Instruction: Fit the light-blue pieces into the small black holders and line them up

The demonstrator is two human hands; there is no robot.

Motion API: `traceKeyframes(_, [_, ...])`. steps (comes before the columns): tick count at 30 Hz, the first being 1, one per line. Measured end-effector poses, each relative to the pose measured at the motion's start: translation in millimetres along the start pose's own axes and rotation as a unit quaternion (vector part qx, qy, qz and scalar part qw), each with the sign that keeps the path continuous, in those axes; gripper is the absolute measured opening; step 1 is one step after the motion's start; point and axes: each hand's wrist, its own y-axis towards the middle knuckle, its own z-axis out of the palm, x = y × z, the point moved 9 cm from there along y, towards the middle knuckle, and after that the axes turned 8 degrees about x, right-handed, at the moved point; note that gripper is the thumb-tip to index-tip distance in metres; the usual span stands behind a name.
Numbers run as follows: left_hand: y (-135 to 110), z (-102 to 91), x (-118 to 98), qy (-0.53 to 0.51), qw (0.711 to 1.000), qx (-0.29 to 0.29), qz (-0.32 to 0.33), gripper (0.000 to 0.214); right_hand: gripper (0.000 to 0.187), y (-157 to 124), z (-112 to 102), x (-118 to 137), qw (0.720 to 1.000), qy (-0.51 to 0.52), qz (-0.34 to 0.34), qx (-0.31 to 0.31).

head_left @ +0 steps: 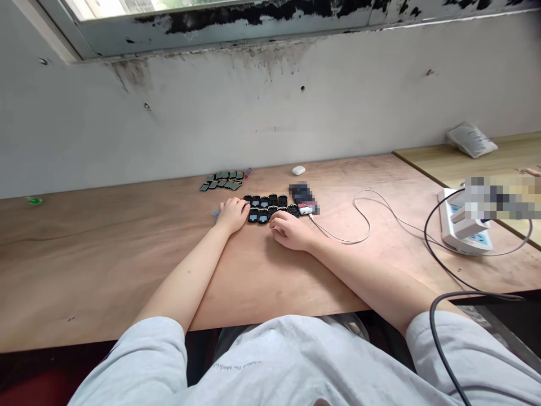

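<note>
Two rows of small black plastic cases lie on the wooden table in front of me, several with a grey-blue piece set in them. My left hand rests at the left end of the rows, fingers bent together against the nearest cases; its fingertips are partly hidden. Beside its wrist lie small blue-grey pieces. Just below the front row, my right hand is curled with its fingers drawn in. Whatever either hand may hold is too small or hidden to make out.
Several flat green-grey pieces lie behind the left hand, near a purple pen-like item. A pixelated dark device joins a white cable. Right of these stand a power strip, black cable and white earbud case.
</note>
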Motion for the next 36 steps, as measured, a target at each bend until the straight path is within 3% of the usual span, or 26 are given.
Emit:
traceKeyframes(5, [-3, -0.5, -4, -0.029, 0.999, 0.001, 0.038, 0.040, 0.013, 0, 0, -10, 0.987, -0.129, 0.096, 0.020])
traceKeyframes(11, [-8, 1.4, -9, -0.057, 0.996, 0.028, 0.069, 0.042, 0.026, -7, -16, -32, 0.939, -0.245, 0.242, -0.012])
traceKeyframes(14, [-15, -5.9, 2, -0.051, 0.998, -0.001, 0.039, 0.042, 0.034, -11, -20, -41, 0.920, -0.270, 0.283, -0.012])
traceKeyframes(17, [-26, -18.9, 30, -0.011, 0.997, -0.065, -0.036, 0.039, 0.041, -13, -25, -42, 0.913, -0.285, 0.291, -0.015])
traceKeyframes(21, [-36, -20.3, 72, 0.016, 0.990, -0.067, -0.119, 0.038, 0.046, -13, -26, -37, 0.915, -0.301, 0.270, -0.007])
traceKeyframes(24, [-35, -13.4, 89, -0.005, 0.988, -0.041, -0.146, 0.037, 0.044, -11, -24, -31, 0.922, -0.299, 0.247, -0.001])
traceKeyframes(27, [-31, -8.9, 90, -0.004, 0.990, -0.033, -0.139, 0.033, 0.041, -7, -17, -20, 0.945, -0.270, 0.185, 0.011])
traceKeyframes(31, [-28, -5.0, 89, -0.014, 0.991, -0.027, -0.134, 0.028, 0.031, -1, 5, 9, 0.978, -0.189, 0.030, 0.079])
traceKeyframes(36, [-26, -6.8, 85, -0.029, 0.992, -0.028, -0.121, 0.020, 0.022, -3, 23, 28, 0.983, -0.111, -0.056, 0.134])
